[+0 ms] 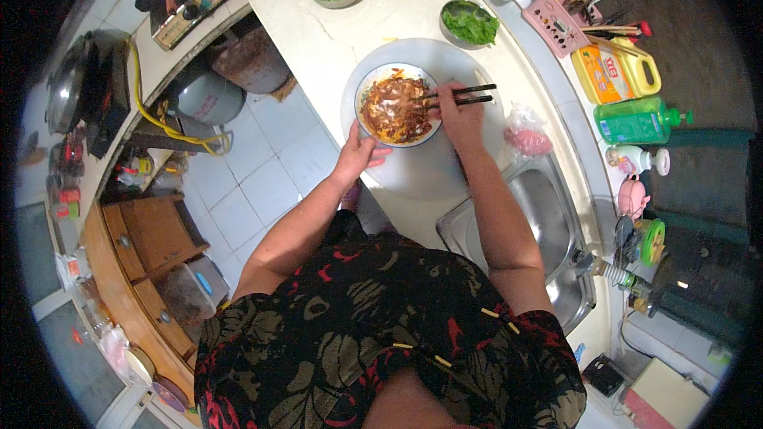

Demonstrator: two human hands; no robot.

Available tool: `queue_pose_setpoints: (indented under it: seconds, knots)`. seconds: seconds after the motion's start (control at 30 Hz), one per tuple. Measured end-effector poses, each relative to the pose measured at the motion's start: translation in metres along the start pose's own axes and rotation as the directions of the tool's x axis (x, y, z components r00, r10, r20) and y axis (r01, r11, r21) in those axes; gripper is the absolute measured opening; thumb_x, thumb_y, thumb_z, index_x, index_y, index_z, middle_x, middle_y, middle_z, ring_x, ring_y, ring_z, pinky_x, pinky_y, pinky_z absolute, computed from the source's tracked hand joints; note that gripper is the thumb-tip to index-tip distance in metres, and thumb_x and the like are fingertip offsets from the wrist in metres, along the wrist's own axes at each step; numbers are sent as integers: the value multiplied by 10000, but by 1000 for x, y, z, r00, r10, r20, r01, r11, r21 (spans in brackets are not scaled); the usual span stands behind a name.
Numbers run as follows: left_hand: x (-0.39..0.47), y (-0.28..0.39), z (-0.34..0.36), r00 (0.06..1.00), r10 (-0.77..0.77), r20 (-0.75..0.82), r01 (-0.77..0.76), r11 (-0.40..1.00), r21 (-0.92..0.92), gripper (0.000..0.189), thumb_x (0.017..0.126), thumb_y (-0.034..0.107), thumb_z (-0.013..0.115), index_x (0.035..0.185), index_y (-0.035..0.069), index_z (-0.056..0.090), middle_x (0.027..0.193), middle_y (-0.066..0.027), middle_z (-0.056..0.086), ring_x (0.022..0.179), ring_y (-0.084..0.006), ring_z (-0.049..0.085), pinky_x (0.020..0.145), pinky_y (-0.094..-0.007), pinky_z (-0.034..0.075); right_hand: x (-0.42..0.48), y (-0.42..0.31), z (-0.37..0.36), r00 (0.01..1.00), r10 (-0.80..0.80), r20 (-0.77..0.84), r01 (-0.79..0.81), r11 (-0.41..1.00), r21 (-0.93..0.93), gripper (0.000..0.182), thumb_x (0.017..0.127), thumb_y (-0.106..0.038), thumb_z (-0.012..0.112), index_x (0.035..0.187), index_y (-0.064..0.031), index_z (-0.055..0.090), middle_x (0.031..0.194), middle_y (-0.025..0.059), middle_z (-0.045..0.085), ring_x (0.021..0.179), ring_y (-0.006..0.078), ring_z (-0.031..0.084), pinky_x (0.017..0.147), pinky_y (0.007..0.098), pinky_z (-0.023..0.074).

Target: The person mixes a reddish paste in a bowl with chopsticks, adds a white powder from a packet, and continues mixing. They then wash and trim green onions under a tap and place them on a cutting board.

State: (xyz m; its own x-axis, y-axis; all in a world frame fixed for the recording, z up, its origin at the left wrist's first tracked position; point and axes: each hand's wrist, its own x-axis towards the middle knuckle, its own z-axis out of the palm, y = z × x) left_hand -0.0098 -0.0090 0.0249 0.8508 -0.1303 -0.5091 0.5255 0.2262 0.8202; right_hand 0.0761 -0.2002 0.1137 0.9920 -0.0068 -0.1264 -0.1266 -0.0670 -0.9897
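A white bowl with a blue rim point(365, 137) stands on a round translucent board point(417, 176) on the counter. Inside it lies a reddish-brown food mixture point(393, 104), glossy with sauce and partly blurred. My right hand point(459, 116) grips a pair of black chopsticks point(477, 94), their tips in the food near the bowl's right side. At the bowl's lower left, my left hand point(359, 155) steadies the rim with thumb and fingers spread along it. Chopped pale green vegetable fills one metal bowl point(338, 3) at the back; leafy greens fill another metal bowl point(459, 42).
Right of the board lies a plastic bag with pink contents point(529, 134), near a steel sink point(530, 208). Bottles, including a green pump bottle point(635, 121), and a pink utensil holder point(554, 24) line the right ledge. A gas stove point(194, 9) stands at left.
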Motion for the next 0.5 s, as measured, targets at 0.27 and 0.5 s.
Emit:
queue_pose_setpoints:
  seconds: [0.27, 0.5]
  knots:
    - [-2, 2, 0, 1000, 8, 7, -8, 1000, 7, 706, 978, 202, 393, 1458, 96, -114, 1175, -205, 546, 999, -259, 631, 801, -347, 539, 0, 9, 8, 993, 105, 60, -105, 994, -5, 212, 907, -185, 569, 921, 22, 609, 744, 124, 664, 577, 149, 638, 523, 251, 529]
    - [1, 1, 1, 1000, -15, 14, 15, 1000, -3, 693, 968, 207, 433, 1464, 198, -50, 1217, -171, 529, 981, -238, 643, 764, -338, 553, -1, 5, 6, 995, 88, 36, -90, 994, 65, 226, 915, -211, 560, 919, 9, 606, 729, 113, 661, 575, 151, 641, 513, 252, 528]
